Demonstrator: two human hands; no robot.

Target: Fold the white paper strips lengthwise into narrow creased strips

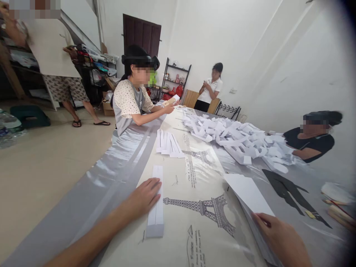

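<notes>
My left hand (pixel 146 196) lies with its fingers stretched out on a long, narrow folded white paper (pixel 155 224). A lengthwise seam and a fold line near the bottom end show on it. At the right, my right hand (pixel 280 233) pinches the near edge of a white paper sheet (pixel 250 191). More sheets lie beneath that one, partly hidden by the hand. Farther up the table, several narrow folded papers (pixel 168 144) are fanned out in a row.
A large heap of folded white papers (pixel 239 139) covers the far right of the table. The tablecloth (pixel 178 218) bears Eiffel Tower prints. Dark flat pieces (pixel 286 189) lie at the right. A co-worker (pixel 128 96) holds a paper at the left; other people are beyond.
</notes>
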